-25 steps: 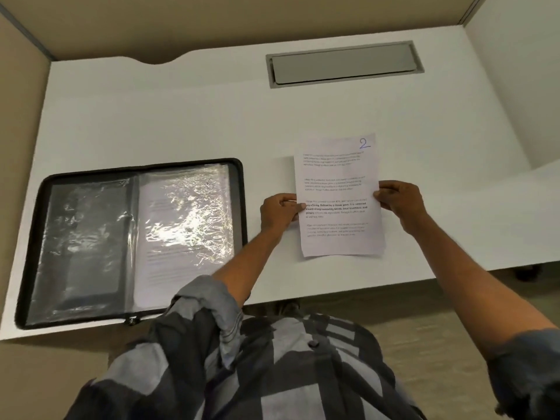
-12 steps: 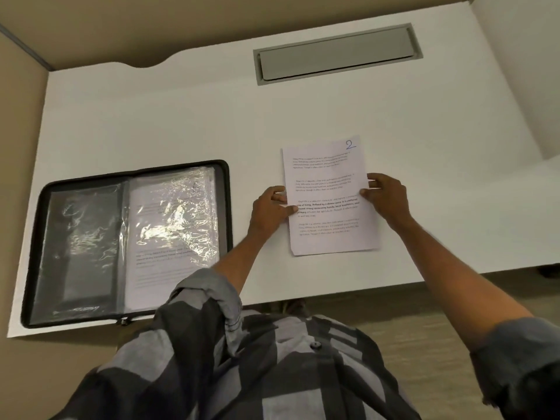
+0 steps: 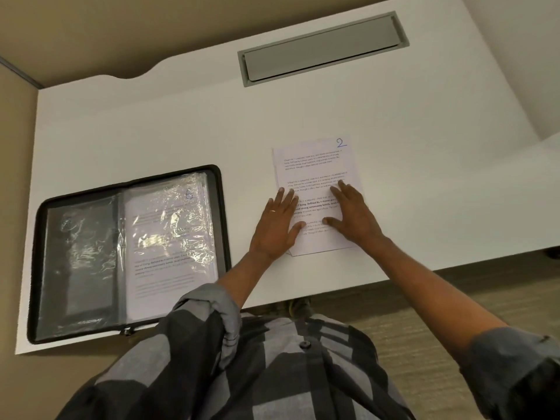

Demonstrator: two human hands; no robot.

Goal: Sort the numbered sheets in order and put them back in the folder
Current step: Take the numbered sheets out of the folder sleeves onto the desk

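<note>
A small stack of printed sheets [image 3: 312,165] lies on the white desk [image 3: 151,122], the top one marked with a blue 2 at its upper right corner. My left hand [image 3: 277,225] rests flat on the stack's left edge, fingers spread. My right hand [image 3: 353,213] presses flat on the lower middle of the top sheet. A corner of a lower sheet pokes out at the bottom left. To the left lies an open black zip folder [image 3: 222,213] with clear plastic sleeves; its right sleeve holds a printed sheet [image 3: 169,237].
A grey cable hatch [image 3: 322,47] is set into the desk at the back. Beige partition walls close in the left and far sides. The desk's front edge runs just below the sheets, with carpeted floor beyond.
Both hands let go of the stack's side edges and now lie flat on top of it. The stack stays in the same place on the desk.
</note>
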